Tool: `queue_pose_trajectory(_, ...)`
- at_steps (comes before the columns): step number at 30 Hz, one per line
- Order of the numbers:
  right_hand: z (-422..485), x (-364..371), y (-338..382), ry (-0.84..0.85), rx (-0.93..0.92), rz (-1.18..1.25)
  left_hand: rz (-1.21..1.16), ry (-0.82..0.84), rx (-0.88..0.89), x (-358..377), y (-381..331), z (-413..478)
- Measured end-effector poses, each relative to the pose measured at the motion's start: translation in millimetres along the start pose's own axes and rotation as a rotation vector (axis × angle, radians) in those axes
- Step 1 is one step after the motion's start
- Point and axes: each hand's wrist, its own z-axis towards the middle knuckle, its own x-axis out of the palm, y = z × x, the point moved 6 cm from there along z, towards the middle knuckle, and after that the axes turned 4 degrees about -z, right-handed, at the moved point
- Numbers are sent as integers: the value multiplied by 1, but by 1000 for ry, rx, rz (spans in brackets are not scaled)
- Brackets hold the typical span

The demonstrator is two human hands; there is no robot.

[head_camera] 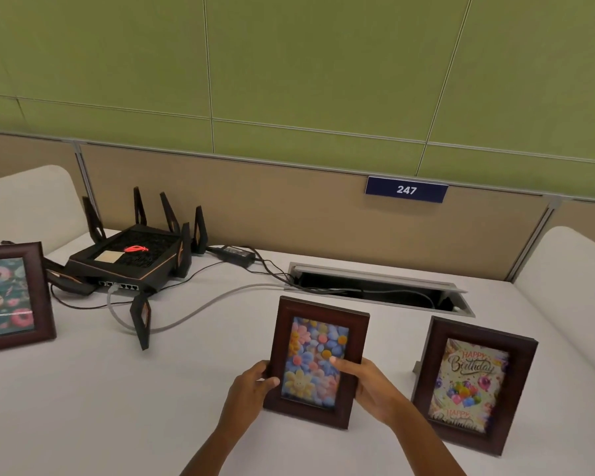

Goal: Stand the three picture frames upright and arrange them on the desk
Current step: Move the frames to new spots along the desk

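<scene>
Three dark brown picture frames stand upright on the white desk (117, 407). The flower frame (318, 324) is in the middle, its bottom edge on the desk. My left hand (251, 386) grips its left side and my right hand (371, 383) grips its right side, thumbs on the glass. The birthday frame (474, 386) stands to the right on its back stand, apart from my hands. The donut frame (11, 297) stands at the far left, partly cut off by the picture edge.
A black router (131, 259) with upright antennas sits behind and left, its grey and black cables (200, 307) trailing across the desk to an open cable hatch (378, 286). A tan partition with a sign reading 247 (406, 189) closes the back. White side panels flank the desk.
</scene>
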Motion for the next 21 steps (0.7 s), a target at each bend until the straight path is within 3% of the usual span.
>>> queue_pose_trajectory(9,1,-5,-16,-44,13,-25,-19,19,6,-1,3,0)
queue_pose_trajectory(21,48,-3,17,-95,-31,-149,-60,-91,-30,-16,-8,45)
